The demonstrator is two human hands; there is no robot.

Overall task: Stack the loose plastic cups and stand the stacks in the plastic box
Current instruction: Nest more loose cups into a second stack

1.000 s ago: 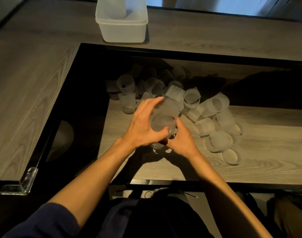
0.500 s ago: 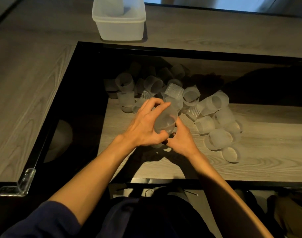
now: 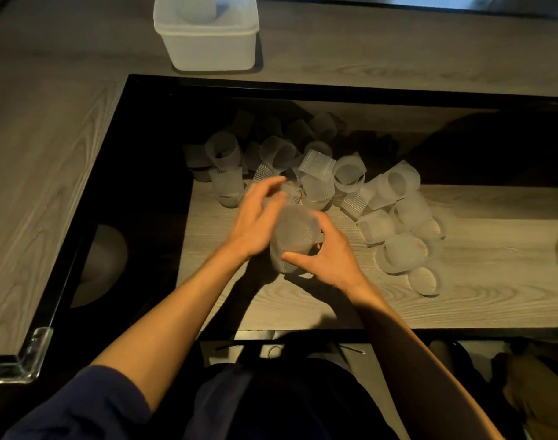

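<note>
My right hand grips a short stack of frosted plastic cups from the right, thumb across its near side. My left hand sits just left of the stack with fingers stretched forward and relaxed, touching its side and holding nothing. Several loose frosted cups lie tumbled in a pile beyond and to the right of my hands. The translucent plastic box stands at the far edge, left of centre, with a cup stack inside it.
A black-framed glass panel surrounds the wooden surface where the cups lie. Wood tabletop extends to the left and far side. A clear plastic corner guard sits at the near left.
My left hand has let go of the top cup and its fingers have opened out forward. The stack now sits lower, held by my right hand alone.
</note>
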